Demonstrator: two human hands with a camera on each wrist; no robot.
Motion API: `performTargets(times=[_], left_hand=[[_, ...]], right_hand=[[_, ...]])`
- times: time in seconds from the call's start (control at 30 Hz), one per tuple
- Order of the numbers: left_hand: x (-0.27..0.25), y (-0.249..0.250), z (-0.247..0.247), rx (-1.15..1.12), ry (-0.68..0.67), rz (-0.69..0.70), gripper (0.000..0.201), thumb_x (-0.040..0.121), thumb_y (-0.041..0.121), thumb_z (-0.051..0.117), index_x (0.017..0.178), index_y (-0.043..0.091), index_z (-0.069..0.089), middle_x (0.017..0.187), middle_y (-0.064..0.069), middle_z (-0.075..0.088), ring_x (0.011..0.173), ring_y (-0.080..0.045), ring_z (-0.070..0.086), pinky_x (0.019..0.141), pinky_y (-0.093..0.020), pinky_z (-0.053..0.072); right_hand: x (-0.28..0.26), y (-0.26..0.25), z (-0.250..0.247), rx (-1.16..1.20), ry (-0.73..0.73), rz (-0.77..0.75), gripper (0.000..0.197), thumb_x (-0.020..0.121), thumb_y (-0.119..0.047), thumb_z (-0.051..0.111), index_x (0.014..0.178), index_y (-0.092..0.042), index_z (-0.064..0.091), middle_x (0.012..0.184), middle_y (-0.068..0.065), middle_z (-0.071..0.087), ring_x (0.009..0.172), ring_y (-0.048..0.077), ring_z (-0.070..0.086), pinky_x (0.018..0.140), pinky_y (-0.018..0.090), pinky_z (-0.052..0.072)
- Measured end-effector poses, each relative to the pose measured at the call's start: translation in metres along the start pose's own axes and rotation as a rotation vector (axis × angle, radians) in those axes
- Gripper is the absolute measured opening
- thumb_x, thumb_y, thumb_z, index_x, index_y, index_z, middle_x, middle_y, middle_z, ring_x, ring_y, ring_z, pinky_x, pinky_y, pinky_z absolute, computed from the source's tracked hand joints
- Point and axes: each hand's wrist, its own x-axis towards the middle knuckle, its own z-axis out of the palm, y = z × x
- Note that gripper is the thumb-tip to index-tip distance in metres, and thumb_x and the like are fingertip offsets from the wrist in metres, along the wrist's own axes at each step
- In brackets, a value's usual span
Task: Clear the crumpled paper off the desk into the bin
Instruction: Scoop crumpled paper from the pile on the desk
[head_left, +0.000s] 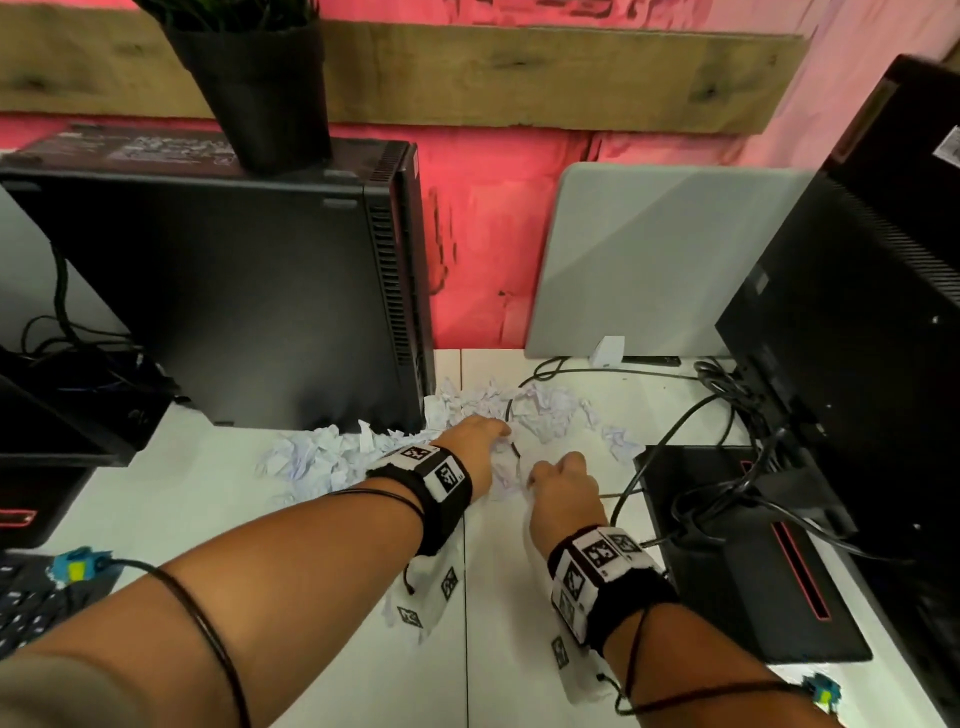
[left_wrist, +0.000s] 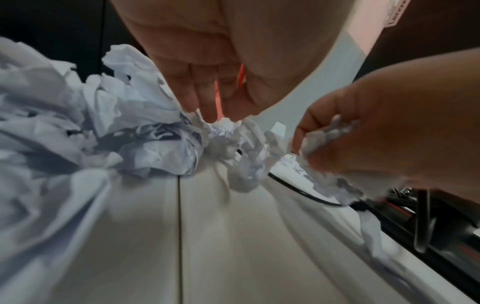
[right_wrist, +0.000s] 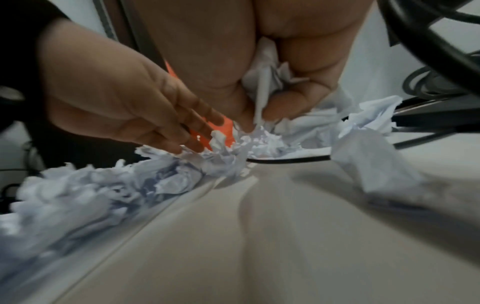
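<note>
Crumpled white paper (head_left: 322, 457) lies scattered across the white desk (head_left: 363, 649), from the base of the left computer tower to the cables on the right. My left hand (head_left: 480, 434) reaches over the pile with straight fingers (left_wrist: 205, 102) whose tips touch the paper (left_wrist: 233, 139). My right hand (head_left: 561, 475) sits beside it, fingers curled round a wad of crumpled paper (right_wrist: 267, 82). In the right wrist view the left hand (right_wrist: 155, 115) touches the pile (right_wrist: 223, 152) with spread fingers. No bin is in view.
A black computer tower (head_left: 234, 291) with a plant pot (head_left: 260, 88) on top stands at the left back. A black monitor (head_left: 857, 338), its flat base (head_left: 737, 561) and tangled cables (head_left: 701, 426) fill the right. One black cable (right_wrist: 285, 159) runs through the paper. A grey divider (head_left: 649, 260) stands behind.
</note>
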Motion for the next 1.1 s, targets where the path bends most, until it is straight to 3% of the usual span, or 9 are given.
performTargets(times=[0.17,0.3,0.4,0.5,0.67,0.77,0.87,1.0,1.1], left_hand=[[-0.003,0.0,0.006,0.132,-0.081,0.099,0.069,0.078,0.0,0.06,0.138,0.027,0.04,0.142,0.001,0.038,0.13,-0.021,0.039,0.107,-0.029,0.035],[-0.011,0.008,0.018,0.326,-0.135,0.178,0.069,0.075,0.013,0.068,0.137,0.026,0.041,0.14,0.0,0.041,0.125,-0.024,0.044,0.103,-0.037,0.041],[-0.016,0.004,0.03,0.294,-0.158,0.15,0.06,0.078,0.015,0.067,0.133,0.023,0.045,0.131,-0.004,0.047,0.118,-0.027,0.05,0.098,-0.038,0.044],[-0.021,0.002,0.034,0.284,-0.165,0.104,0.052,0.086,0.015,0.06,0.134,0.023,0.043,0.129,-0.006,0.047,0.116,-0.03,0.05,0.098,-0.038,0.042],[-0.021,0.005,0.032,0.297,-0.189,0.083,0.048,0.088,0.001,0.051,0.133,0.017,0.046,0.125,-0.013,0.056,0.112,-0.03,0.055,0.092,-0.033,0.043],[-0.022,0.004,0.028,0.295,-0.214,0.05,0.041,0.09,0.003,0.048,0.129,0.013,0.05,0.124,-0.014,0.055,0.112,-0.031,0.054,0.091,-0.033,0.043],[-0.023,0.006,0.024,0.205,-0.13,-0.002,0.027,0.095,0.018,0.043,0.118,0.01,0.055,0.12,-0.014,0.055,0.109,-0.029,0.054,0.09,-0.032,0.043],[-0.027,0.012,0.024,0.148,-0.076,-0.009,0.048,0.089,0.059,0.044,0.109,0.018,0.057,0.107,-0.005,0.054,0.098,-0.023,0.054,0.083,-0.033,0.045],[-0.025,0.012,0.03,0.256,-0.147,0.011,0.046,0.083,0.059,0.054,0.11,0.022,0.055,0.11,-0.005,0.051,0.101,-0.024,0.052,0.082,-0.033,0.043]], right_hand=[[-0.016,0.011,0.017,0.048,-0.135,-0.112,0.048,0.093,-0.008,0.042,0.135,-0.03,0.042,0.138,0.008,0.029,0.119,0.03,0.042,0.095,0.032,0.042],[-0.018,0.016,0.014,0.111,-0.194,-0.155,0.059,0.089,-0.001,0.04,0.139,-0.032,0.039,0.146,0.005,0.026,0.128,0.025,0.041,0.103,0.026,0.036],[-0.015,0.02,0.012,0.099,-0.152,-0.136,0.055,0.088,-0.005,0.042,0.137,-0.03,0.042,0.139,0.001,0.034,0.118,0.022,0.05,0.1,0.025,0.04],[-0.017,0.023,0.008,0.082,-0.139,-0.053,0.046,0.088,-0.007,0.051,0.132,-0.021,0.047,0.129,0.007,0.038,0.103,0.027,0.059,0.091,0.031,0.049],[-0.021,0.023,0.011,0.054,-0.161,-0.006,0.039,0.089,-0.01,0.049,0.127,-0.019,0.047,0.125,0.009,0.041,0.102,0.029,0.058,0.084,0.032,0.048],[-0.021,0.021,0.007,0.128,-0.141,-0.021,0.043,0.09,-0.009,0.046,0.132,-0.02,0.047,0.127,0.01,0.042,0.107,0.028,0.056,0.089,0.031,0.046],[-0.019,0.02,-0.003,0.16,-0.094,-0.003,0.037,0.091,-0.018,0.052,0.128,-0.018,0.053,0.126,0.008,0.052,0.115,0.023,0.053,0.092,0.026,0.042],[-0.013,0.017,-0.02,0.066,-0.099,0.049,0.032,0.085,-0.032,0.063,0.107,-0.009,0.061,0.11,0.006,0.063,0.105,0.023,0.059,0.083,0.028,0.047],[-0.008,0.017,-0.028,-0.055,-0.155,0.008,0.024,0.087,-0.025,0.06,0.106,-0.01,0.061,0.114,0.007,0.061,0.109,0.024,0.057,0.086,0.027,0.045]])
